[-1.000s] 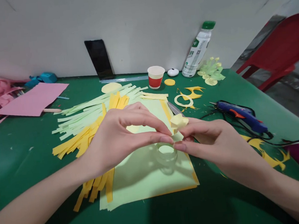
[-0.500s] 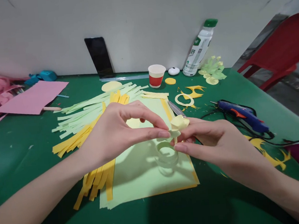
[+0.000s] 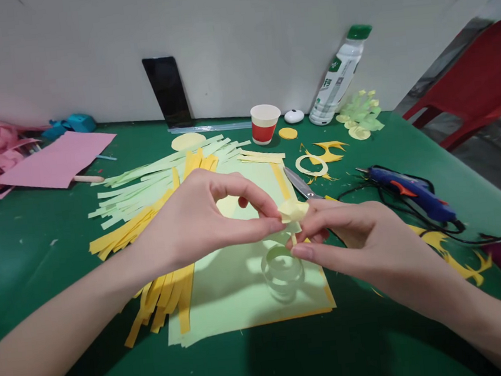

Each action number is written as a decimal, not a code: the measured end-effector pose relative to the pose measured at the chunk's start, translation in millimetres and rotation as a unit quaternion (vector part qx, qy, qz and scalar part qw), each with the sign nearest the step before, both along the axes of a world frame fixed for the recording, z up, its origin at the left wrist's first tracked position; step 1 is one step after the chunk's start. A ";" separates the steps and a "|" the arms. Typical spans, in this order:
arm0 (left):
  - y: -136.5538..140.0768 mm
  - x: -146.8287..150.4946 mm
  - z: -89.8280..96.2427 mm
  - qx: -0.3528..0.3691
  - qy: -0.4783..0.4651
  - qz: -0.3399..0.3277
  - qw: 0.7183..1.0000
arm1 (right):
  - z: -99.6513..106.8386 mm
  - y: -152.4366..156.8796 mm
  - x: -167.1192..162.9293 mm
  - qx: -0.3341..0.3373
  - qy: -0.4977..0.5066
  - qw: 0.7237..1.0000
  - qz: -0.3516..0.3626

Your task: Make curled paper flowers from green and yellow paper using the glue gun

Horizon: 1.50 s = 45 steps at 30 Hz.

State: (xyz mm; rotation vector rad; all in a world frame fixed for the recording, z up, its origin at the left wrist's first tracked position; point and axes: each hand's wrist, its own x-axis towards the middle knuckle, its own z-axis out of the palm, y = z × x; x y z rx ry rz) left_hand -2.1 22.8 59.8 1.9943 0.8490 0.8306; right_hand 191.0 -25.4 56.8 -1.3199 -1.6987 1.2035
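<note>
A small pale yellow paper flower with a short stem and a light green paper piece under its head is held between my hands. My left hand pinches the flower's left side with thumb and fingertips. The stem is gripped by my right hand, thumb below and fingers behind. Just beneath them, a ring of pale green paper strip stands on the light green sheets. Scissors lie behind my right hand, their handles partly hidden by it.
Green and yellow paper strips spread to the left, near pink paper. At the back are a phone, paper cup, bottle and finished paper flowers. A blue glue gun with its cord lies right.
The flower has turned and shifted slightly left, its head now over my left fingertips. Both hands keep hold of it. More of the scissors shows, and the view has shifted slightly.
</note>
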 end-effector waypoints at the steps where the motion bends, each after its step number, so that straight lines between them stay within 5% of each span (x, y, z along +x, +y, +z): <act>1: -0.1 0.2 0.2 -0.001 0.001 0.001 1.000 | -0.2 -0.2 -0.2 0.000 -0.001 1.000 0.000; 29: -1.8 8.7 -1.3 -0.013 -0.003 0.037 0.999 | -1.0 0.2 -3.2 -0.003 -0.004 1.000 -0.005; 45: -5.0 8.5 2.8 0.033 0.015 0.035 0.999 | 0.9 -2.3 -4.1 0.051 -0.034 0.998 -0.006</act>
